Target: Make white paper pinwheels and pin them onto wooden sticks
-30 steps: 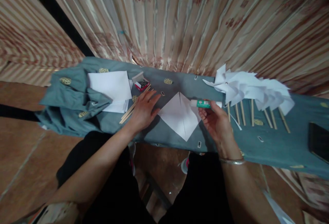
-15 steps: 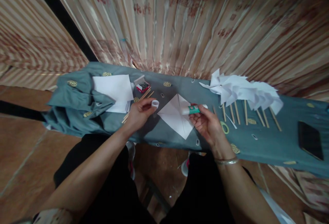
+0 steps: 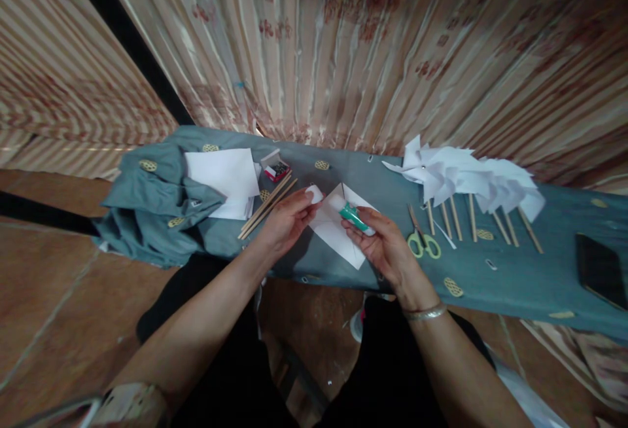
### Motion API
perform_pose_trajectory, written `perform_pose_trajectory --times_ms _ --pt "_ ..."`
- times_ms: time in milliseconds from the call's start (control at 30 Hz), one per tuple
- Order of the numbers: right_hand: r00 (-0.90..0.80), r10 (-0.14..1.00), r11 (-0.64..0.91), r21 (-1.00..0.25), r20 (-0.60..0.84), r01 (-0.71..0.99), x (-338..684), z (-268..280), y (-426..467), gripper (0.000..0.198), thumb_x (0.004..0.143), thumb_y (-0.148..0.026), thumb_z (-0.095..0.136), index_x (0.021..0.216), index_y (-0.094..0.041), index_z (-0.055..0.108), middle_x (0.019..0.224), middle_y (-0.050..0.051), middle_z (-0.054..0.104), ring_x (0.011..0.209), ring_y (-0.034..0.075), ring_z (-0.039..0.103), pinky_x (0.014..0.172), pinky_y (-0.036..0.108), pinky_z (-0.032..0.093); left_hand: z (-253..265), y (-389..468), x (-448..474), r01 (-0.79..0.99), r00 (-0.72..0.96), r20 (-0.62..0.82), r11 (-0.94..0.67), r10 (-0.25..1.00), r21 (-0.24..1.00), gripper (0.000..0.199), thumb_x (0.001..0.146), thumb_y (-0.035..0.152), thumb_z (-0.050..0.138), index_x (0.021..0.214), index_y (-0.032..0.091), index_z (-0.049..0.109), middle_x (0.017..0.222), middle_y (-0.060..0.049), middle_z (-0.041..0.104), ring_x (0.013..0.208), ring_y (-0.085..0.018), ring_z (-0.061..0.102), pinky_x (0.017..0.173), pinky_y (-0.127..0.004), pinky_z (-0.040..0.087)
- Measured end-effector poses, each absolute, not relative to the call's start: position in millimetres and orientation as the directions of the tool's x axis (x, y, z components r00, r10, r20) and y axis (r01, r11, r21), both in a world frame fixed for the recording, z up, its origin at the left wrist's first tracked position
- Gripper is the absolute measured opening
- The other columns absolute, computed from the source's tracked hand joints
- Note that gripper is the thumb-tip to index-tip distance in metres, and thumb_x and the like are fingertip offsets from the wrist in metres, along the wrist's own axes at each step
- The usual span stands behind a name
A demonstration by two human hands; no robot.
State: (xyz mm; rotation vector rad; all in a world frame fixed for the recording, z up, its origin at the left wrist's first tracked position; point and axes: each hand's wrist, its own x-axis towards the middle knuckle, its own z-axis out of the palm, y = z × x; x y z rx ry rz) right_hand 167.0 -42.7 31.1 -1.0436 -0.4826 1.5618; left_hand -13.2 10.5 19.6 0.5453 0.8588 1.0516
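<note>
Since half a second ago, my left hand (image 3: 288, 223) has come to the right with the white cap (image 3: 314, 194), and the glue stick (image 3: 355, 217) in my right hand (image 3: 387, 245) has swung from nearly level to a slant, its pale end up and to the left, so cap and stick are now near each other. I read the left grip as closed on the cap, pinched at the fingertips, and the right grip as closed around the green body of the stick. Both are over the white sheet (image 3: 338, 237), which lies cornerwise on the cloth-covered surface (image 3: 530, 281), partly hidden by my hands. Just beside my right hand I see scissors (image 3: 420, 234), light green handles toward me, and past them overlapping white pinwheels (image 3: 471, 176) on wooden sticks. By my left hand are loose sticks (image 3: 267, 207), an open red box (image 3: 275, 169) of small dark pieces and a paper stack (image 3: 223, 173) partly under folded cloth. A dark phone (image 3: 599, 266) lies far right.
</note>
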Motion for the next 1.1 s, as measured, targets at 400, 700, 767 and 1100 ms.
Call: perform_pose_trajectory --times_ms 400,700,767,1100 --pt "0.113 0.952 -0.207 -0.873 -0.283 -0.442 174.7 36.7 -44.5 0.034 0.052 -0.031 0.091 0.079 -0.023 0.072 0.081 -0.003 0.073 0.069 0.012 0.069 0.070 0.023 0.057 8.3 6.3 -11.5 -0.157 0.261 0.014 0.028 0.965 0.987 0.035 0.065 0.018 0.076 0.101 0.020 0.075 0.111 -0.005 0.071 0.097 -0.020 0.065 0.091 -0.036 0.050" --pt "0.132 0.952 -0.216 -0.914 -0.274 -0.343 174.0 34.2 -46.4 0.034 0.052 -0.032 0.091 0.079 -0.023 0.073 0.082 -0.002 0.072 0.069 0.011 0.067 0.069 0.023 0.054 8.9 8.2 -11.1 -0.133 0.260 0.041 -0.007 0.965 0.991 0.038 0.063 0.018 0.077 0.101 0.020 0.072 0.105 -0.005 0.072 0.101 -0.021 0.065 0.096 -0.039 0.049" --pt "0.134 0.958 -0.202 -0.927 -0.254 -0.315 174.6 33.4 -47.0 0.032 0.055 -0.032 0.089 0.080 -0.023 0.072 0.083 -0.002 0.071 0.069 0.011 0.067 0.068 0.024 0.054 12.1 7.8 -12.7 -0.097 0.268 0.040 -0.014 0.962 0.995 0.032 0.064 0.018 0.077 0.096 0.019 0.073 0.105 -0.005 0.072 0.100 -0.021 0.064 0.097 -0.039 0.048" --pt "0.067 0.969 -0.224 -0.959 -0.239 -0.175 184.7 32.6 -49.3 0.030 0.057 -0.034 0.088 0.080 -0.022 0.074 0.078 -0.002 0.071 0.065 0.010 0.065 0.063 0.022 0.051 19.0 5.6 -23.6 0.112 0.402 0.139 -0.199 0.905 0.974 0.026 0.068 0.014 0.073 0.093 0.020 0.075 0.097 -0.006 0.073 0.090 -0.020 0.064 0.089 -0.034 0.048"
